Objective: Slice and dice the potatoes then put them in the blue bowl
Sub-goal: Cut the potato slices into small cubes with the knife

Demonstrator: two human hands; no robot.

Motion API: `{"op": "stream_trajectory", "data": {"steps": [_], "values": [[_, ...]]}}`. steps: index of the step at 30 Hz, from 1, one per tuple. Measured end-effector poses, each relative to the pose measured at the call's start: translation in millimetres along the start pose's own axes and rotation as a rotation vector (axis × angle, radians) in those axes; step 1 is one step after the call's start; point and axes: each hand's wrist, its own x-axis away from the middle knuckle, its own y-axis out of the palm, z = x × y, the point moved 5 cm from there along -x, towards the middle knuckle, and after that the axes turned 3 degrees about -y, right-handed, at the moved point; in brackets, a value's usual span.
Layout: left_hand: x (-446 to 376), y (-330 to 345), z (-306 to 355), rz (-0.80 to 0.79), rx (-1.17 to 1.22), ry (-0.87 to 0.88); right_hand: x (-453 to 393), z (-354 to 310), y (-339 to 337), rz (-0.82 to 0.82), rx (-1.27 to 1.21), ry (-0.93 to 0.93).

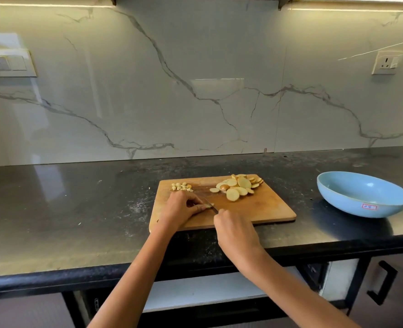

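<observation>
A wooden cutting board (266,209) lies on the black counter. A heap of round potato slices (238,187) sits at its far right, and a small cluster of diced potato (181,187) at its far left corner. My left hand (183,209) pinches a potato slice (207,206) against the board's left half. My right hand (234,230) grips a knife (211,205) whose blade lies on that slice, right beside my left fingertips. The blue bowl (361,197) stands to the right of the board, with nothing in it.
The black counter (77,209) runs to the marble backsplash behind. A wall socket (386,62) is at upper right and a switch panel (6,63) at upper left. Below the counter edge are a white shelf and a cabinet handle (382,282).
</observation>
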Motion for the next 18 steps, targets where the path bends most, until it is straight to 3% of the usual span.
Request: {"op": "stream_trajectory", "data": {"steps": [18], "values": [[3.9, -5.1, -0.1, 0.015, 0.024, -0.016, -1.1, 9.4, -10.9, -0.032, -0.086, 0.106]]}}
